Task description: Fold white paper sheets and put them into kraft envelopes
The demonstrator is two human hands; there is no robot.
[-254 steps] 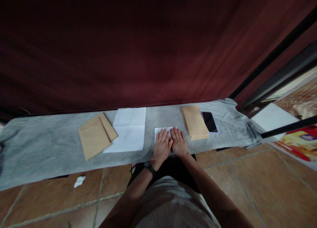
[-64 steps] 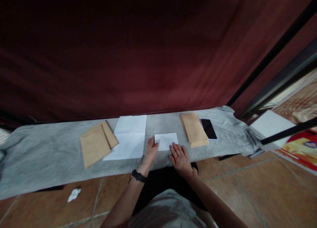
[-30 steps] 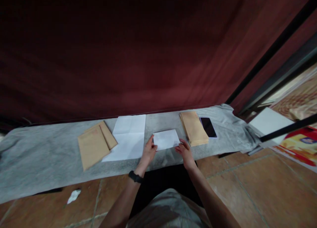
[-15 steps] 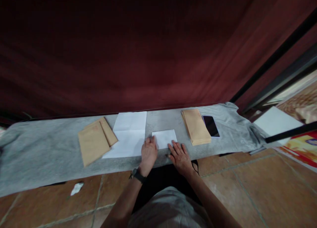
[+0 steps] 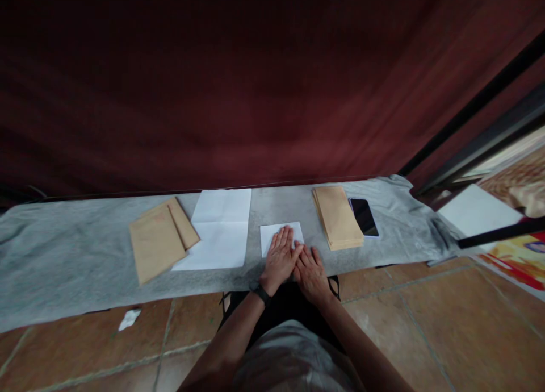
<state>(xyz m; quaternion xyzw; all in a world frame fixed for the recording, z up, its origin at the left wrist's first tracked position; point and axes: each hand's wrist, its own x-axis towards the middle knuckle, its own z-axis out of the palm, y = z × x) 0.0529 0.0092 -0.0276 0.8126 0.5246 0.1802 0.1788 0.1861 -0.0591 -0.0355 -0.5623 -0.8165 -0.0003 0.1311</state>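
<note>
A folded white sheet of paper (image 5: 269,233) lies on the grey cloth in front of me. My left hand (image 5: 281,258) rests flat on top of it, fingers stretched toward its far edge. Close beside it, my right hand (image 5: 311,271) lies with fingers extended at the paper's near right corner, and the left thumb touches or overlaps it. To the left are larger white sheets (image 5: 223,238) with a crease across them. Brown envelopes (image 5: 157,244) partly cover the near left part of those sheets. On the right lies a stack of brown envelopes (image 5: 338,216).
Just right of the envelope stack is a dark-screened phone (image 5: 363,217). A grey cloth (image 5: 85,244) covers the long narrow bench, with a dark red curtain (image 5: 255,96) behind it. A crumpled white scrap (image 5: 129,319) lies on the tiled floor. A black bar (image 5: 502,233) crosses at right.
My left hand has moved right, from the folded paper's left edge onto its middle, and now lies flat against my right hand. The right hand stays near the same corner.
</note>
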